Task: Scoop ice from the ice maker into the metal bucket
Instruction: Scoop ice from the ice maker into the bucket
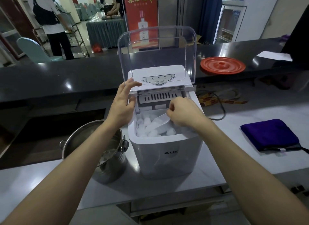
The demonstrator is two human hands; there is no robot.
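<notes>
Fingers (171, 108) of the right hand (182, 114) are curled round a clear scoop (161, 122), which is pushed into the ice (147, 126) inside the white ice maker (167, 154). The left hand (122, 105) is held open with straight, spread fingers, and its tips are laid on the top edge under the raised clear lid (157, 52). The metal bucket (115, 159) is seen under the left arm, just beside the machine, and a purple cloth (269, 134) is laid well off to the right of the right hand.
</notes>
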